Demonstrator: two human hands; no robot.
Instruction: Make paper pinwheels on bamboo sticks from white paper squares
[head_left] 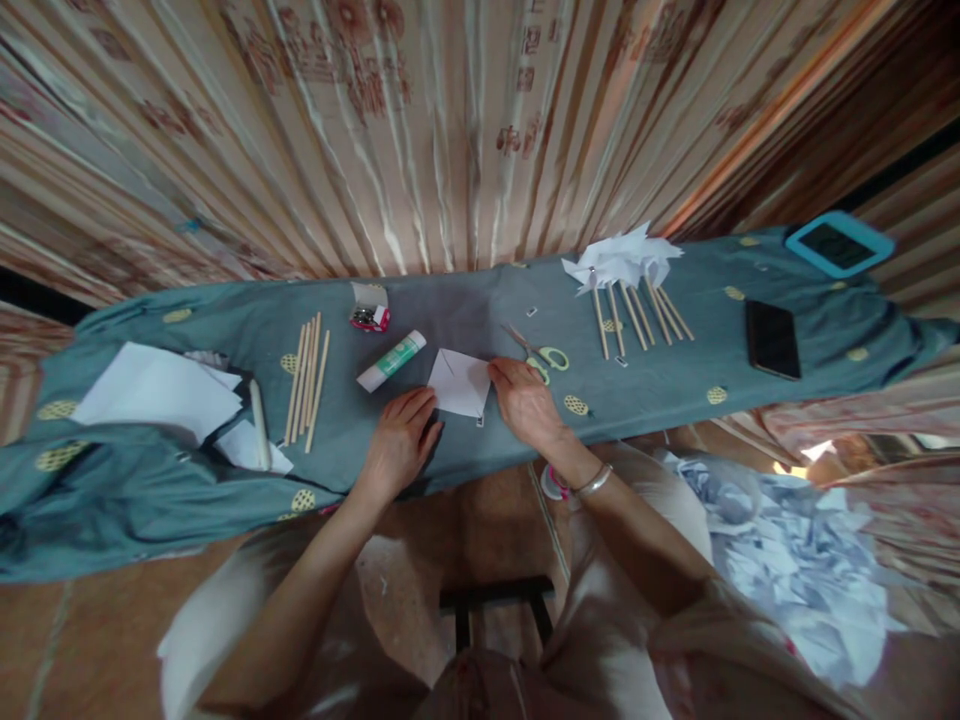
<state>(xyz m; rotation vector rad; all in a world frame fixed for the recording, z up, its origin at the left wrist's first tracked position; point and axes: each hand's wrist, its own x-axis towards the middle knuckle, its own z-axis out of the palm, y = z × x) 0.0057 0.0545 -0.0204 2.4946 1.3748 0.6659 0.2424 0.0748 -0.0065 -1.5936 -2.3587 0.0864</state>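
A white square of paper [459, 385] lies on the cloth between my two hands, with a dark line running in from its upper edge. My left hand [400, 443] rests at the paper's left corner, fingers laid forward and thumb apart. On the other side, the fingers of my right hand [525, 402] close on the right edge. Just beyond that hand are scissors with light green handles [544, 360]. A green and white glue stick [392, 361] lies above my left hand. Farther back sits a small opened red and white box [370, 310] with dark little pieces inside.
Several wooden sticks [306, 380] and a stack of white paper [161, 393] lie left. White paper pinwheels [630, 262] on sticks lie at the right back, then a black phone [772, 340] and a blue-framed device [840, 244]. Paper scraps [795, 570] fill a bag below right.
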